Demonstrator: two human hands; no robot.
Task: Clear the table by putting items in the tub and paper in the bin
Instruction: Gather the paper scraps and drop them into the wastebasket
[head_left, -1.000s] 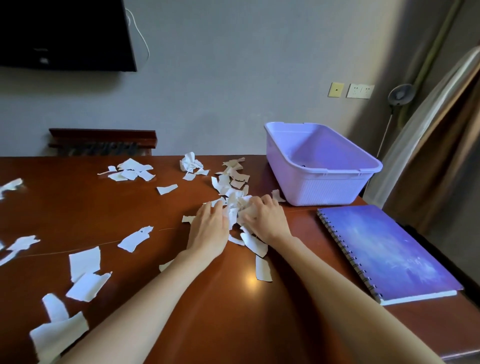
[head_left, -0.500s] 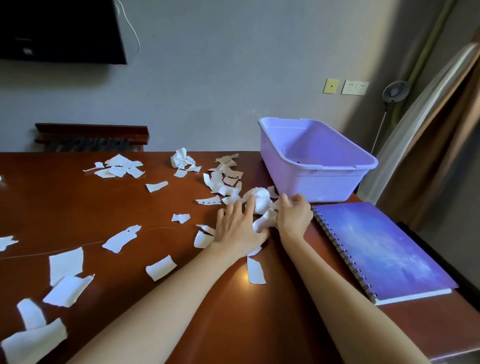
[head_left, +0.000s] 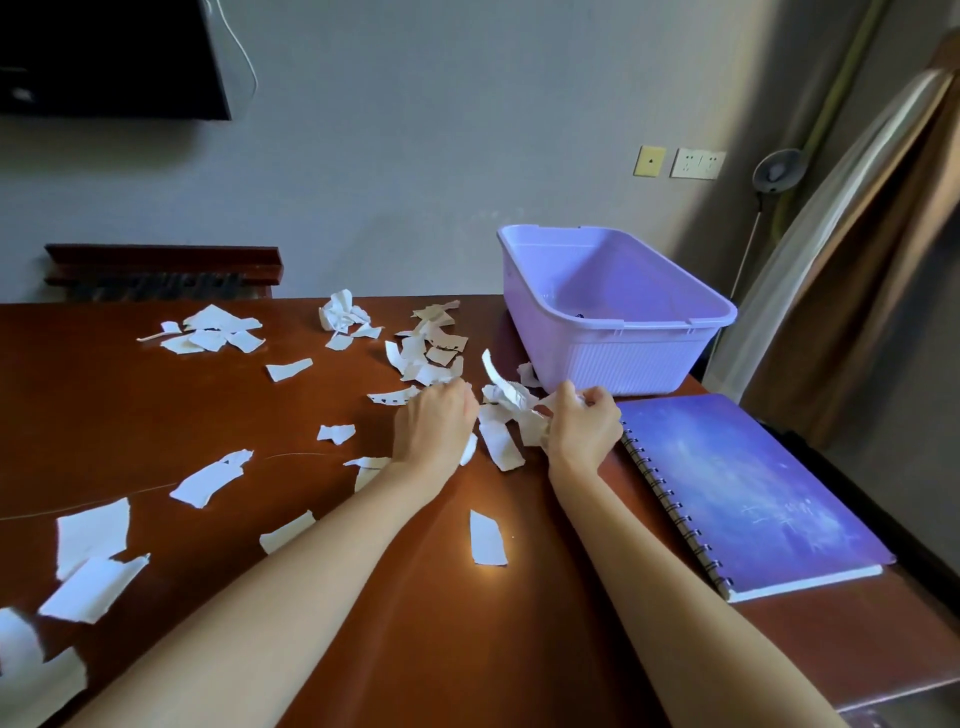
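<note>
One tub (head_left: 613, 358), one notebook (head_left: 748, 493), two hands, many paper scraps (head_left: 205, 478)

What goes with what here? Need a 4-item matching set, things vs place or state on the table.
Things:
1. tub
2. notebook
3. right hand
4. lone paper scrap

Place or state:
A. lying flat, closed, at the right edge of the table
B. standing at the far right corner of the table, open top
C. flat on bare wood between the two forearms
D. closed on a bunch of torn paper

Pairs: 1-B, 2-A, 3-D, 4-C
</note>
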